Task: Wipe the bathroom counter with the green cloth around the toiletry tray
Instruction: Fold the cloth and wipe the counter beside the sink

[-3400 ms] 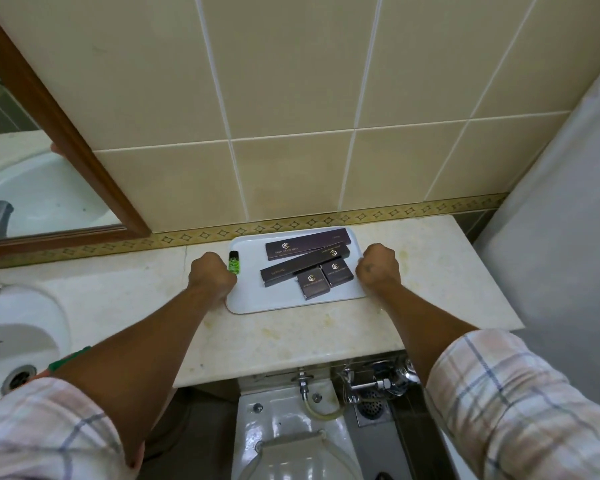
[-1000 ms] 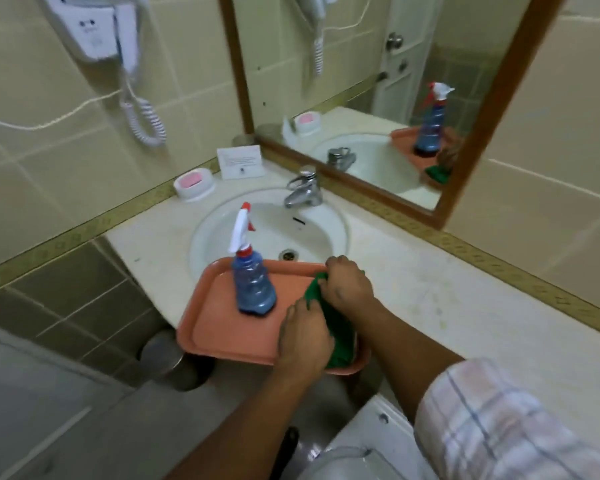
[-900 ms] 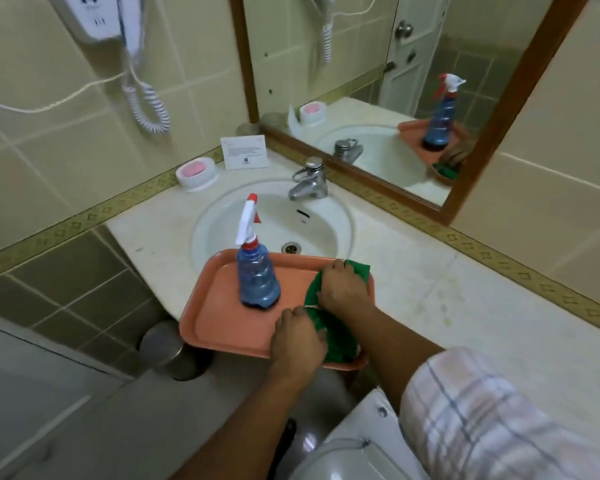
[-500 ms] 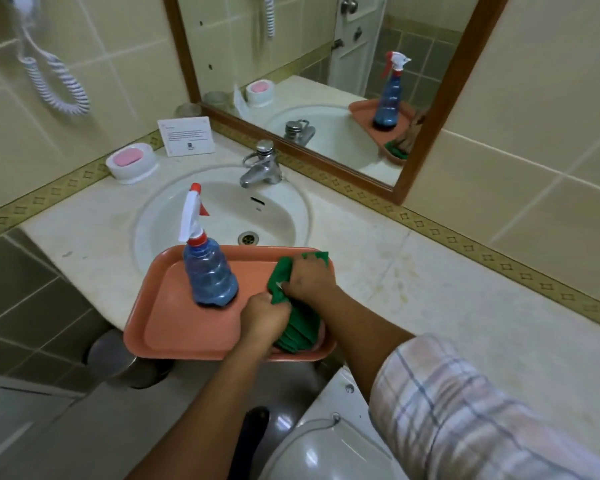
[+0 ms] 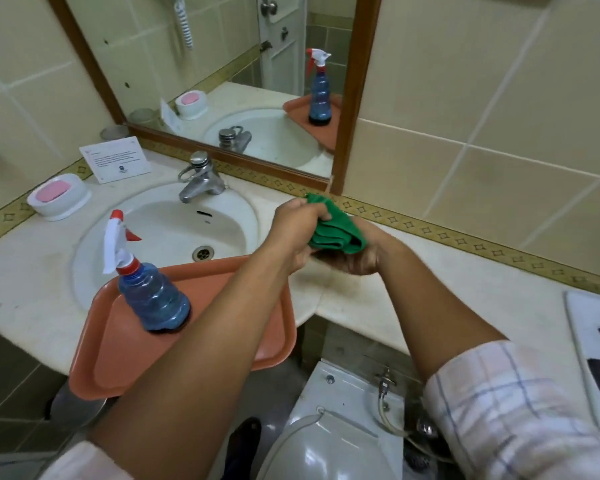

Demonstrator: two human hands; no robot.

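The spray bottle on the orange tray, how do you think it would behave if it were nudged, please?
The spray bottle looks tall with a narrow neck, so it would probably tip easily. The orange tray overhangs the counter edge, so a push could unsettle both.

Holding the bunched green cloth (image 5: 336,226) in both hands above the counter (image 5: 447,292), left hand (image 5: 297,226) gripping its upper end and right hand (image 5: 355,259) cupping it from below. Standing at eight o'clock from the cloth, the blue spray bottle (image 5: 146,289) on the orange tray (image 5: 194,344), overhanging the sink (image 5: 174,226). Showing at four o'clock, cut by the frame edge, the white toiletry tray (image 5: 582,327).
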